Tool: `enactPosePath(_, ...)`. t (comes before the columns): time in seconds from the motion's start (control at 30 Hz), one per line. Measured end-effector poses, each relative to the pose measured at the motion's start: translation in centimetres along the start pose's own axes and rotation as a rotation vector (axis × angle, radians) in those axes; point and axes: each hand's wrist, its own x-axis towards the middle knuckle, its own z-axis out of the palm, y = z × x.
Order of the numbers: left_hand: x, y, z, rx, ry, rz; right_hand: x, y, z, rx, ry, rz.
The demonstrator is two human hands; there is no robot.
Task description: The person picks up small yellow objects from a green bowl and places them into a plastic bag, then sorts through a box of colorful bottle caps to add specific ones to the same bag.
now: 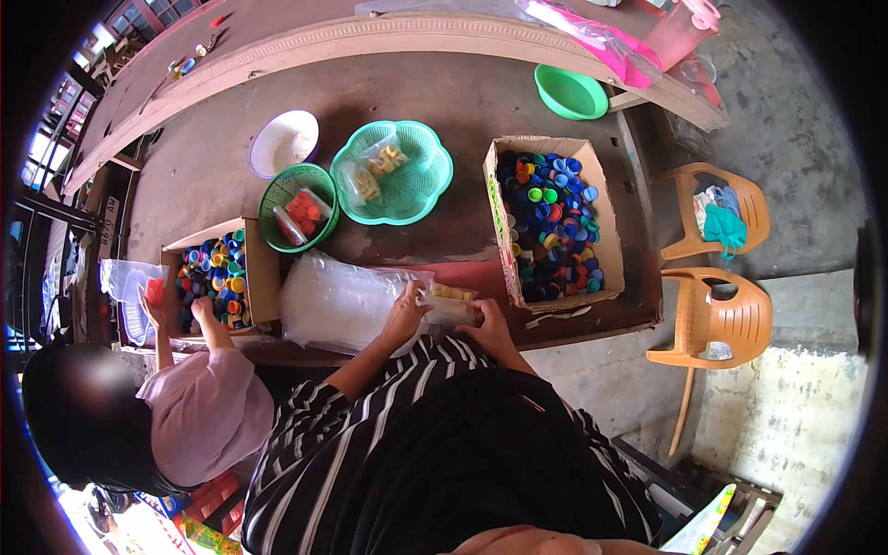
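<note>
Two bare hands met over the near edge of a wide brown table point(462, 97), a clear packet of yellow pieces point(451, 293) between them. The left hand point(402, 313) had its fingers curled about one end; the right hand point(490, 326), thumb and fingers slightly apart, had hold of the other. How tight either grip was, I could not tell. Just left of the packet a pile of clear plastic bags point(333, 301) lay flat, partly under the left forearm.

The tabletop looked worn and scuffed. To the right sat a cardboard box point(499, 222) full of mixed bottle caps point(555, 213) — blue mostly, with red, green and yellow among them. A smaller carton point(266, 277) of caps stood on the left. Between the two, further back, a flower-shaped basket point(427, 190) held bagged yellow pieces, a round green basket point(276, 197) beside it held bagged red ones, and a purple-rimmed white bowl point(268, 146) stood close behind. A green basin point(575, 94) was near the far right corner, below a pale wooden beam point(388, 37) that ran across the far side.

Two orange chairs point(708, 319) stood on the grey concrete floor point(768, 111) at the right, the farther one carrying crumpled cloth point(726, 227). At the left a co-worker point(213, 416) in a mauve top reached into the smaller carton with one hand — the other held red pieces by a clear bag.
</note>
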Motion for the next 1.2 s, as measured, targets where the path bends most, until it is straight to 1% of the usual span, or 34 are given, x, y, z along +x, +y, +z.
enactPosePath(0.07,0.3,-0.9,0.1,0.023,-0.018,0.068,0.2,-0.1,-0.1,0.021,0.007,0.002)
enactPosePath(0.17,0.3,1.5,-0.7,-0.034,-0.099,0.047,0.6,0.9,-0.3,0.005,-0.025,0.012)
enactPosePath(0.27,0.1,2.8,-0.8,0.063,-0.142,0.106,1.1,0.9,-0.7,-0.042,-0.013,-0.013)
enactPosePath(0.37,0.8,0.6,-0.2,0.074,-0.176,0.189,2.0,-0.2,-1.4,-0.123,0.016,-0.076)
enactPosePath(0.47,2.2,-0.9,0.0,0.167,-0.086,0.284,3.1,-0.3,-1.9,-0.301,0.09,-0.236)
enactPosePath(0.57,3.8,-1.1,-0.2,-0.033,-0.11,0.089,3.9,0.6,-1.5,-0.234,0.08,-0.203)
enactPosePath(0.6,4.2,-0.2,-0.6,-0.032,-0.145,0.027,4.3,0.9,-1.4,-0.214,0.064,-0.184)
enactPosePath(0.7,5.2,0.4,-0.7,0.004,-0.13,-0.023,5.3,1.3,-1.0,-0.162,0.037,-0.127)
enactPosePath(0.77,5.9,0.0,-0.7,0.219,-0.139,0.085,5.9,0.9,-0.7,-0.139,0.05,-0.084)
enactPosePath(0.8,6.1,0.3,-0.9,0.327,-0.143,0.139,6.1,1.3,-0.6,-0.153,0.051,-0.1)
enactPosePath(0.9,6.1,2.3,-0.3,0.393,-0.038,0.292,6.6,2.1,-0.4,-0.187,0.04,-0.141)
enactPosePath(1.0,6.1,3.9,-0.2,0.424,-0.117,0.319,7.1,2.2,-0.5,-0.183,0.011,-0.152)
enactPosePath(1.1,6.8,4.1,0.0,0.503,-0.243,0.26,6.9,1.9,-0.4,-0.154,0.022,-0.124)
enactPosePath(1.13,6.8,3.9,0.1,0.489,-0.197,0.292,6.8,1.9,-0.2,-0.152,0.042,-0.119)
enactPosePath(1.2,7.4,3.3,0.4,0.352,-0.228,0.186,6.8,1.7,-0.1,-0.141,0.051,-0.097)
